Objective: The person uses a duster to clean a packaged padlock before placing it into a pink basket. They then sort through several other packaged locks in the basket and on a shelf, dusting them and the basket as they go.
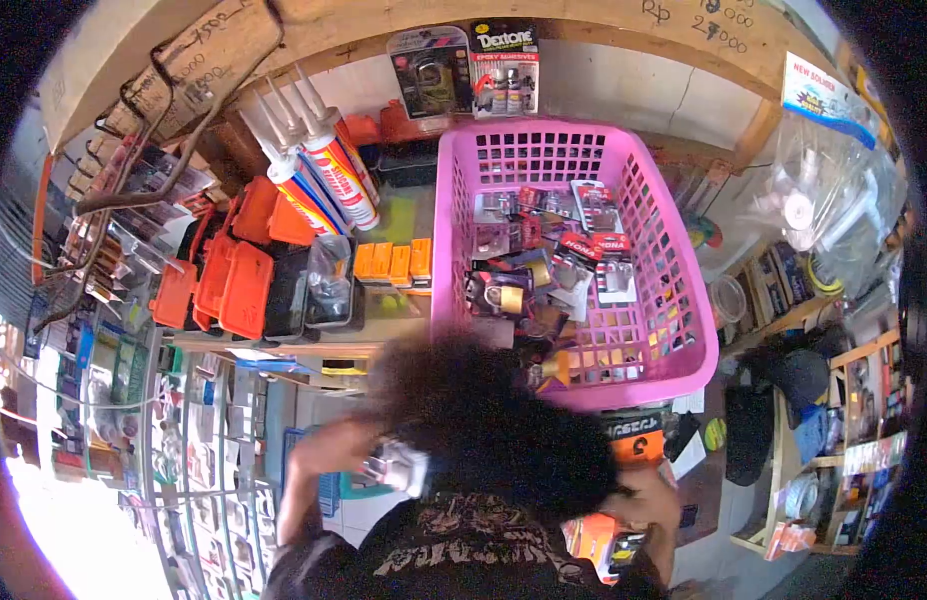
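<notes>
My left hand (pixel 334 446) is closed at one edge of a small clear-and-white package (pixel 400 468), which is blurred. Dark hair covers the middle of the view and hides part of what lies between my hands. At the right, my right hand (pixel 648 496) is bent inward beside an orange-and-black package (pixel 636 440); its fingers are blurred and partly hidden. Just below it shows another orange item (pixel 590 540). In front of me stands a pink plastic basket (pixel 696 330) holding padlocks (pixel 504 297) and several carded packs (pixel 616 275).
Orange-lidded bins (pixel 246 290), small orange boxes (pixel 394 262) and sealant tubes (pixel 334 180) stand left of the basket. Metal hooks (pixel 149 180) jut out at upper left. A plastic bag (pixel 834 190) hangs at upper right. Shelves (pixel 864 440) line the right side.
</notes>
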{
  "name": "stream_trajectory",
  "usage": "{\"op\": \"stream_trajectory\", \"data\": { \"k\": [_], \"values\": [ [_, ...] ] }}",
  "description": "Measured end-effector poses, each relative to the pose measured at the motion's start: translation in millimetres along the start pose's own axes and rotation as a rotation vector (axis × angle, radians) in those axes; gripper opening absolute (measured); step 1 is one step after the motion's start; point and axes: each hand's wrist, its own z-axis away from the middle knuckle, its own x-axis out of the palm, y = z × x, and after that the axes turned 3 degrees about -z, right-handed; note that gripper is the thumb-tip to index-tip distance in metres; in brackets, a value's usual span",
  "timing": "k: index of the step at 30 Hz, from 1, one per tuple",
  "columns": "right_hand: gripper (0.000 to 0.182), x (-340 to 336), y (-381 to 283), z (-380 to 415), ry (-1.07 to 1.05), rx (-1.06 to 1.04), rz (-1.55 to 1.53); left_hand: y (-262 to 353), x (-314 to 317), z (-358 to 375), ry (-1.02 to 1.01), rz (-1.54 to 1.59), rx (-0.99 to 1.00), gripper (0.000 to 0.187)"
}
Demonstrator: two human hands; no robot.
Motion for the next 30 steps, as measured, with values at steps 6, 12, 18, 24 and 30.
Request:
{"op": "stream_trajectory", "data": {
  "k": [6, 12, 18, 24, 30],
  "values": [
    [0.060, 95, -64, -129, -0.057, -0.349, 0.202, 28, 46, -1, -0.025, 0.128, -0.357, 0.024],
    [0.074, 148, -26, -188, -0.223, -0.276, -0.008, 22, 94, 11, -0.030, 0.276, -0.742, 0.024],
    [0.067, 168, -45, -199, -0.367, -0.062, -0.271, -34, 150, 25, 0.198, 0.102, -0.284, 0.022],
    [0.059, 213, -17, -217, -0.361, -0.146, -0.373, -59, 153, 60, 0.426, 0.382, -0.156, 0.022],
    [0.053, 261, -43, -227, -0.320, -0.022, -0.330, -93, 159, 121, 0.294, 1.358, 0.083, 0.054]
  ]
}}
